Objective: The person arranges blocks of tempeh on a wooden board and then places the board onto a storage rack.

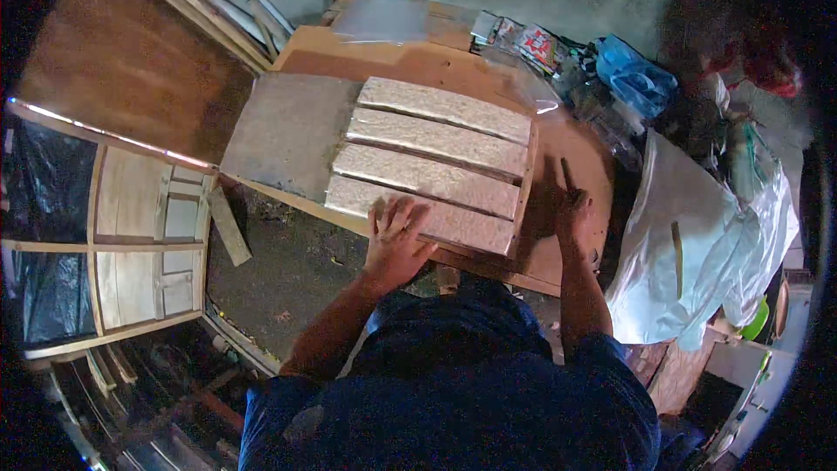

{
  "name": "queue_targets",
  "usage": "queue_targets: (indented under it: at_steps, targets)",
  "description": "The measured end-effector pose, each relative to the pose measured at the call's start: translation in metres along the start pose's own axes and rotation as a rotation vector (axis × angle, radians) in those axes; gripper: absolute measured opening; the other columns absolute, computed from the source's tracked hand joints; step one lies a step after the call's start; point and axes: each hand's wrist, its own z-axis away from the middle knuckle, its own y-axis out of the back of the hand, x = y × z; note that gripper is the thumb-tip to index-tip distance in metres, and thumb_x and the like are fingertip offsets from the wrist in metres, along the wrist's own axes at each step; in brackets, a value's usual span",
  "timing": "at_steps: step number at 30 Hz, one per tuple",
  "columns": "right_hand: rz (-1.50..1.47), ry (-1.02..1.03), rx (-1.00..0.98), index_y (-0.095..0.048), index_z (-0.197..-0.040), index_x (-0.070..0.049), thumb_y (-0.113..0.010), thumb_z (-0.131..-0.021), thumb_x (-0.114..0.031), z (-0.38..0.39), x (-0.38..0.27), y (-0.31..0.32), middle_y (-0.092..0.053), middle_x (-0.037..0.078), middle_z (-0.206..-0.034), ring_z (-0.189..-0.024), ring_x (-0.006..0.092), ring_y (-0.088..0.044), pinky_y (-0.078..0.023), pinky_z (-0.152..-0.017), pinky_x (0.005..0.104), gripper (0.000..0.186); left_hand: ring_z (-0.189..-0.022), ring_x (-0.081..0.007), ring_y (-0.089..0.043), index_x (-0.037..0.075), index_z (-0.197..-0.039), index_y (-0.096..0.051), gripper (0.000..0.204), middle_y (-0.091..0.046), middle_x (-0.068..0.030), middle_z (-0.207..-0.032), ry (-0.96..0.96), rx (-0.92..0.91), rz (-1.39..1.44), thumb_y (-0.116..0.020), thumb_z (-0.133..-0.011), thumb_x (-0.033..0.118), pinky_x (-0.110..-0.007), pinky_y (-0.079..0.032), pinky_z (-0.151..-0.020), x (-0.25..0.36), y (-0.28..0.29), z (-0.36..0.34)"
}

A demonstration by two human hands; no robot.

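Observation:
Several pale wooden strips (433,144) lie side by side across a wooden workbench (288,131). A thin wooden batten (526,187) runs along their right ends. My left hand (394,240) rests flat, fingers apart, on the nearest strip (471,225) at the bench's front edge. To the right of the batten, my right hand (571,209) sits on the bench, closed around a thin dark pencil-like tool (567,176) pointing away from me.
A white plastic sheet (689,244) covers something at the right. A blue bag (635,77) and small packets (523,39) lie at the bench's far right. A wooden framed panel (139,235) stands at the left, a loose offcut (228,227) beside it on the dirt floor.

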Motion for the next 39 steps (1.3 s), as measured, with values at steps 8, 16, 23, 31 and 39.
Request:
queue_targets:
  at_steps: [8,16,23,31,39]
  targets:
    - [-0.455,0.123,-0.062,-0.053,-0.118,-0.002,-0.065,-0.093,-0.027,0.077,-0.082,0.108,-0.064,0.019,-0.096,-0.085,0.0332,-0.063,-0.049,-0.072,0.0412,0.037,-0.134,-0.0359,-0.032,0.013,-0.135,-0.051,0.063,-0.039,-0.0105,-0.138,0.001,0.040,-0.003,-0.069,-0.081,0.039,-0.058,-0.022,-0.111,0.000,0.006,-0.004]
    - [-0.478,0.095,-0.343,-0.061,-0.100,-0.002,-0.069,-0.085,-0.024,0.075,-0.140,0.088,-0.065,0.021,-0.086,-0.078,0.0353,-0.064,-0.049,-0.068,0.0455,0.028,-0.131,-0.0360,-0.037,0.013,-0.135,-0.051,0.062,-0.041,-0.0121,-0.136,0.041,0.079,-0.081,-0.070,-0.080,0.036,-0.060,-0.024,-0.108,-0.021,0.004,-0.019]
    - [-0.424,0.087,-0.349,-0.058,-0.100,-0.003,-0.068,-0.086,-0.027,0.079,-0.158,0.089,-0.063,0.021,-0.082,-0.078,0.0334,-0.064,-0.049,-0.070,0.0449,0.029,-0.133,-0.0378,-0.036,0.015,-0.138,-0.050,0.064,-0.039,-0.0128,-0.140,0.014,0.107,-0.073,-0.069,-0.081,0.036,-0.061,-0.024,-0.108,-0.026,0.000,-0.013]
    - [-0.376,0.126,-0.315,-0.057,-0.101,-0.003,-0.069,-0.086,-0.028,0.077,-0.154,0.088,-0.063,0.020,-0.084,-0.079,0.0329,-0.064,-0.049,-0.070,0.0434,0.031,-0.136,-0.0377,-0.034,0.016,-0.139,-0.049,0.063,-0.040,-0.0134,-0.143,0.054,0.063,-0.089,-0.069,-0.082,0.034,-0.059,-0.020,-0.111,-0.031,-0.002,-0.011]
    - [-0.635,0.247,-0.266,-0.049,-0.116,-0.006,-0.067,-0.088,-0.004,0.084,-0.105,0.128,-0.057,0.004,-0.084,-0.077,0.0113,-0.052,-0.044,-0.066,0.0286,0.032,-0.140,-0.0390,-0.027,0.019,-0.141,-0.048,0.065,-0.030,-0.0124,-0.152,0.205,0.128,-0.125,-0.069,-0.082,0.038,-0.064,-0.016,-0.111,-0.055,0.006,0.011]
